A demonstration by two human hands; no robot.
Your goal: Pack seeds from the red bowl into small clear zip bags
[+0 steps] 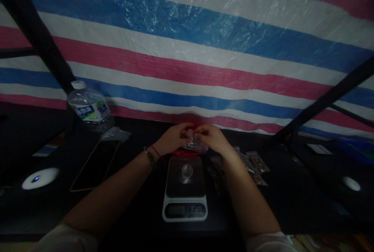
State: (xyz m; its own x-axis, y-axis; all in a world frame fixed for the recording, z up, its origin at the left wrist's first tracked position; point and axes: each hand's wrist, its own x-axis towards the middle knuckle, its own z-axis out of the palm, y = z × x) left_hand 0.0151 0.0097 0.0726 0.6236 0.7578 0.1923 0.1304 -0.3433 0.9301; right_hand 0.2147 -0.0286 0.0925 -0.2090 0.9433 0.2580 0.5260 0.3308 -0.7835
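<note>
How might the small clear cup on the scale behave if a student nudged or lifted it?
The small clear cup would probably feel light, being small and see-through. It may slide when nudged, as the top of the scale looks flat and smooth. If knocked over, its round rim suggests it could roll.

Cup (187, 171) on the scale (185, 209), bag (193, 143) at the tray (181, 153) behind it, phone (96, 165) and bottle (90, 106) left of the scale, packets (256, 163) right.
</note>
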